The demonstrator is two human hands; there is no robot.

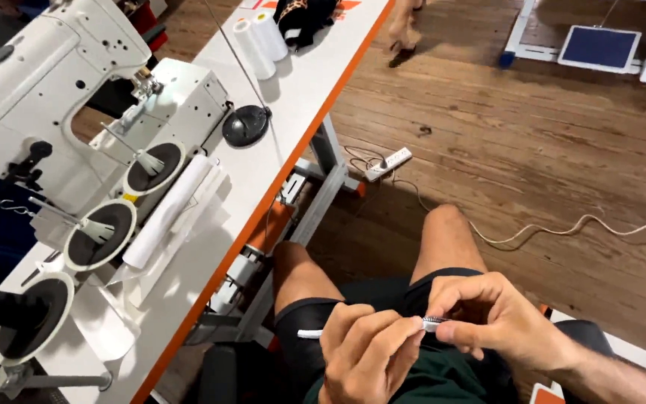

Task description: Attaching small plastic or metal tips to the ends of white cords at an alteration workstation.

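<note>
Low in the frame, over the lap: left hand (364, 352) curled shut around a thin white cord (309, 334), one end poking out toward the left. Right hand (491, 318) just beside it, thumb and forefinger pinched on the cord's ribbed white tip (434, 323), between the two hands.

No readable labels nearby. In the upper right corner, a flat blue rectangular panel (600, 46) with a white border on the wooden floor (532, 150). At the top centre, an orange-and-white patch partly hidden under a dark bundle (304, 19) on the table.

Along the left, a white table with an orange edge (263, 206), carrying a white sewing machine (46, 97), three round black-centred discs (102, 233), a roll of white paper (166, 213), a black round base (246, 125) and two white thread cones (261, 41). On the floor at centre, a white power strip (389, 164) with a pale cable (562, 228) trailing right. Table legs between lap and machine.
</note>
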